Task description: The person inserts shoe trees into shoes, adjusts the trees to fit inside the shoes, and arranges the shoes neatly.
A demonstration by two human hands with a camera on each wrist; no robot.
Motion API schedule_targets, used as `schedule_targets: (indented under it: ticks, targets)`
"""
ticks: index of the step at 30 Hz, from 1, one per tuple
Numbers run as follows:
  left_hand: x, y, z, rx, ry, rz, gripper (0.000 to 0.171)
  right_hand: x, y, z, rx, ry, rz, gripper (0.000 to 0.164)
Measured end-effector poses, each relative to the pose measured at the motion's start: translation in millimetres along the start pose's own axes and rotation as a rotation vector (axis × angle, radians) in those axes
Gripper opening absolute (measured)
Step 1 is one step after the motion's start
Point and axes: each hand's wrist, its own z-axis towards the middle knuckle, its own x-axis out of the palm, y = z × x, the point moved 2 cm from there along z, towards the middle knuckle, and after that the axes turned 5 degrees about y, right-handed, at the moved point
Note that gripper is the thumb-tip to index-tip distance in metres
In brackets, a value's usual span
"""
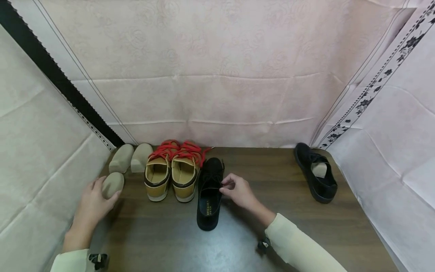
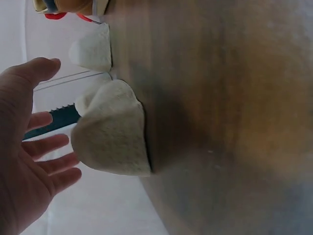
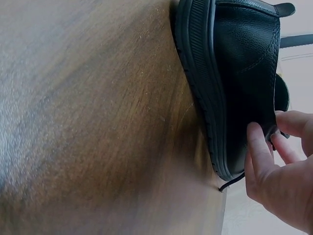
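Pinching black shoe (image 1: 209,194) at six o'clock with right hand (image 1: 240,191), spreading left hand (image 1: 94,204) loosely by pale insert (image 1: 113,184) at eight; could tip shoe by tugging sideways.

gold lettering (image 1: 209,207) stands on the insole (image 1: 204,198) of one black shoe (image 1: 210,177), too small to read.

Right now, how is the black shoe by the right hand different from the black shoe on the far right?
The black shoe by the right hand shows gold lettering inside; the far-right black shoe has a pale shoe insert in its opening.
The first shoe's toe points nearly straight ahead, while the far-right shoe's toe slants left.
Fingers touch the first; no hand touches the far-right one.
Both are black and sit on the wooden surface.
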Motion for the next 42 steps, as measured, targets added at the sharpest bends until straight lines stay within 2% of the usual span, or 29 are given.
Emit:
schedule_targets:
  ticks: [5, 10, 22, 30, 42]
  targets:
    - [0.7, 11.8, -2.0, -0.099, 0.072, -0.008, 0.080, -1.1, 1.7, -0.8, -0.001, 0.004, -0.002, 0.016]
    - [3.1, 21.6, -3.2, -0.150, 0.127, 0.002, 0.082, -0.8, 0.5, -0.6, -0.001, 0.010, -0.004, 0.016]
    - [10.1, 28.0, -8.6, -0.180, 0.090, -0.004, 0.059, -1.2, 0.9, -0.1, -0.003, 0.010, 0.002, 0.015]
    - [11.8, 25.8, -10.8, -0.308, 0.091, -0.046, 0.058, -1.2, -1.5, 0.2, 0.003, 0.012, 0.013, 0.015]
    - [11.7, 25.4, -16.3, -0.356, 0.055, -0.052, 0.056, 0.1, -2.7, 0.5, -0.004, 0.008, 0.005, 0.014]
